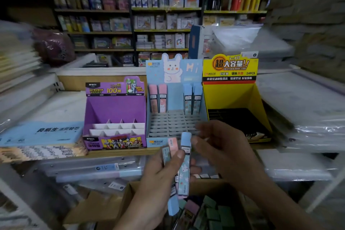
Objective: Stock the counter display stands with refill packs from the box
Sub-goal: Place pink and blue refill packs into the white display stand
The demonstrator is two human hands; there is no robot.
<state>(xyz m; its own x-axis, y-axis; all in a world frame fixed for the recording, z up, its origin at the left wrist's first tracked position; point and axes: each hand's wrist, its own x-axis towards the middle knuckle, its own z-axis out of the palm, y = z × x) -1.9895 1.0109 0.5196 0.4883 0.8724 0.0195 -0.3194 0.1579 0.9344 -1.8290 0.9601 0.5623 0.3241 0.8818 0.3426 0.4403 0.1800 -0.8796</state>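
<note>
Although four packs already stand in the back row of the blue display stand (155, 141), two pink ones (157, 98) at the left and two blue ones (192, 99) at the right, we judge the job barely begun: nearly every slot in its grid is bare, and the purple stand (115, 110) and yellow stand (229, 97) beside it show no packs that we can see. Our left hand (158, 170) grips a fan of refill packs (184, 164) just in front of the blue stand, thumb pressed across them. They are slim, long cases, pale blue and pink, with small rabbit prints. Our right hand (222, 147) hovers by the tallest blue pack's top, fingers blurred, so we cannot tell whether it pinches anything. More packs lie in the cardboard box (128, 190) below.
</note>
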